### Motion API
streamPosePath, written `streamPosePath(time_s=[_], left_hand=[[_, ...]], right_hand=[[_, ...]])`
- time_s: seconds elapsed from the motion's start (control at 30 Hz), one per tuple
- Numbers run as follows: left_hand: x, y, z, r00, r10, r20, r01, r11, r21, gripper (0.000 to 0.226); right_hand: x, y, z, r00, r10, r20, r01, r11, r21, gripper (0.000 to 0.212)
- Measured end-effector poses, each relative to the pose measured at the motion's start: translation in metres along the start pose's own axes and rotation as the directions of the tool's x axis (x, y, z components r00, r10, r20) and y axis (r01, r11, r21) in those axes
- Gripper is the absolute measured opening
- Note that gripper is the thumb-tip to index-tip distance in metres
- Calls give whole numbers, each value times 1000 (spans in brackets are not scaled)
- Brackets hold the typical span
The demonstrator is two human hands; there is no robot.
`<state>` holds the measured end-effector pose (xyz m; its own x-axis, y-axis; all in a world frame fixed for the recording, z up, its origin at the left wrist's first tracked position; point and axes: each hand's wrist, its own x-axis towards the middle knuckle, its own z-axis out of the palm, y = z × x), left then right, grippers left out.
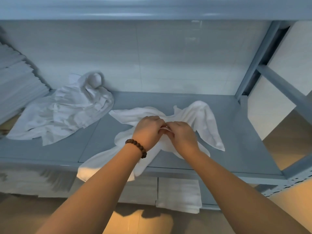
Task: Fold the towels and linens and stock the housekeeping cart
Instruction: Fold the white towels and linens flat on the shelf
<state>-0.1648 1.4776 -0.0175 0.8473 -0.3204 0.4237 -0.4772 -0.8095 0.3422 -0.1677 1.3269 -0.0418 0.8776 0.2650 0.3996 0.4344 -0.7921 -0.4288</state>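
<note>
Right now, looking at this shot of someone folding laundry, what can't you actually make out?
All head view.
1. Fingertips of the left hand and right hand: curled under, hidden by the knuckles; where they pinch the towel is unclear.
2. The folded stack at left: blurred, cut by the frame edge; uncountable.
3. The lower folded towels: tops hidden by the shelf.
4. The crumpled sheet: its round lump is unidentifiable.

Both bare forearms are stretched forward across the near edge of the white towel (199,115). The left hand (148,130) and the right hand (183,136) are held close together over the towel's middle, fingers curled, with a small fold of it pinched between them.
</note>
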Motion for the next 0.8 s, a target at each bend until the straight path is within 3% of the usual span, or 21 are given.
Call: streamPosePath(time_s=[0.07, 0.27, 0.4, 0.5, 0.6, 0.8], left_hand=[[-5, -8, -6, 1000, 10, -15, -10, 1000, 0, 10], [-36, -45, -18, 996, -68, -56, 68, 998, 8, 8], [-37, -52, -28, 988, -81, -131, 80, 997, -15, 5], [-24, -40, -30, 990, -11, -139, 6, 999, -41, 8], [-13, -32, -28, 990, 34, -136, -45, 996, -80, 9], [-22, -54, -18, 975, -178, -134, 149, 968, -204, 8]], right_hand=[[5, 1, -1, 998, 60, 35, -60, 998, -2, 27], [5, 17, -12, 990, 88, -107, -83, 995, 53, 14], [5, 19, -5, 991, 120, -51, -118, 992, 51, 24], [10, -4, 6, 1000, 25, 0, -24, 995, 94, 40], [15, -21, 6, 989, -96, -113, 111, 984, 137, 24], [13, -3, -14, 981, 36, -191, 2, 981, 194, 14]])
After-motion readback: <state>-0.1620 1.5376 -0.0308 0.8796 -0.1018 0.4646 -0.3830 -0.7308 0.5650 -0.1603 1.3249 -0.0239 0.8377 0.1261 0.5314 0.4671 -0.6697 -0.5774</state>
